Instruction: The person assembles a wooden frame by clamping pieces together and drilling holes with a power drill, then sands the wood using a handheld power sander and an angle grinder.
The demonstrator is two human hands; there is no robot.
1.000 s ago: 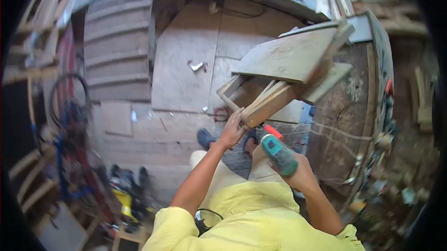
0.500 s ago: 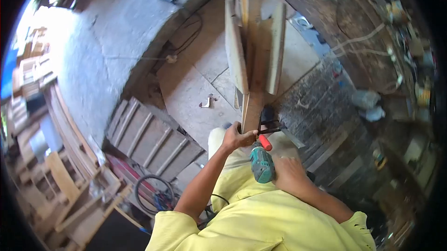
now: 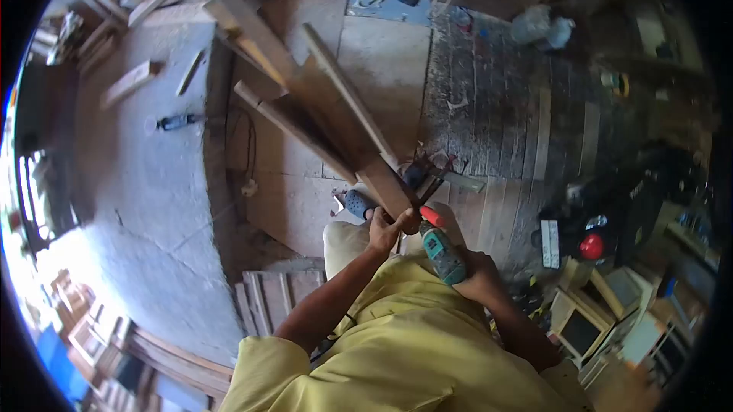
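the wooden assembly (image 3: 385, 183), vertical in the earlier view, now slants up-left, its near end between the knees (image 3: 343, 248). left hand (image 3: 387, 232): grip closed on that end. right hand (image 3: 479, 278): grip wrapped around the drill (image 3: 443, 255). caution: drill slip may injure the nearby left hand.

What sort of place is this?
Likely a woodworking shop: a teal power tool held at the end of a wooden assembly, plus wood pieces on a gray slab.
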